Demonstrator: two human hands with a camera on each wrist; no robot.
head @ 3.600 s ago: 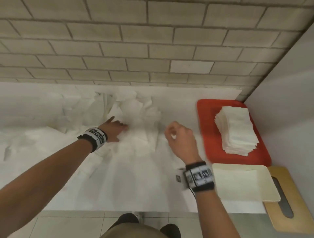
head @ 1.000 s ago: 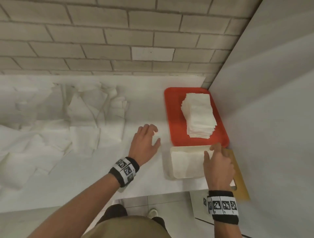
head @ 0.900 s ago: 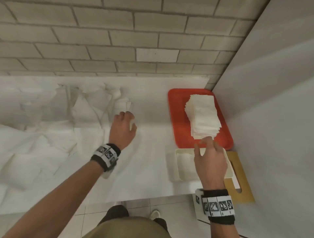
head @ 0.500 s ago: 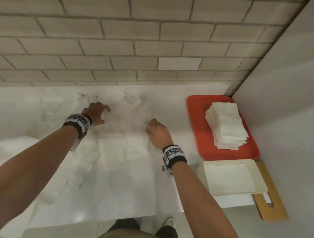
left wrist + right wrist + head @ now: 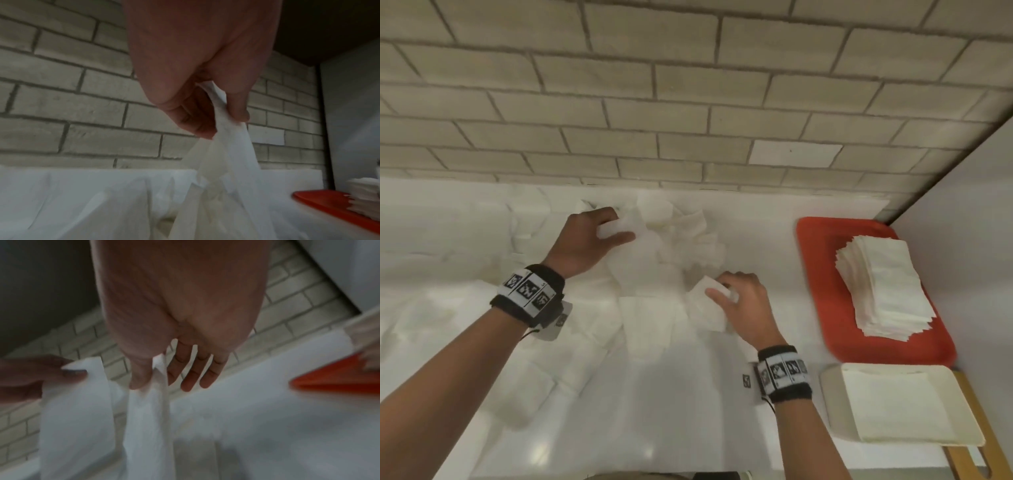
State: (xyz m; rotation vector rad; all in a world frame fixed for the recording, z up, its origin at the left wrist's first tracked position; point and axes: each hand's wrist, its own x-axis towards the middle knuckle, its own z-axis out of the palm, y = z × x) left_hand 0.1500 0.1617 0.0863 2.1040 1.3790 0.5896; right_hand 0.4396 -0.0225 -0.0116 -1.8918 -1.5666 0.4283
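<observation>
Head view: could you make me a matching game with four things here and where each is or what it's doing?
1 red tray
2 cream tray
3 wooden board
4 left hand

a pinches a loose napkin
b carries the stack of folded napkins
c sticks out from beneath a tray
d holds a flat sheet, at the counter's front edge

Pairs: 1-b, 2-d, 3-c, 4-a

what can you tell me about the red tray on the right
The red tray looks like smooth plastic, rectangular with rounded corners and a low rim. It lies flat on the white counter, in the back right corner beside the grey side panel. A tall, slightly uneven stack of white napkins sits on it, leaving its left strip bare. A cream tray lies just in front of it.
</observation>
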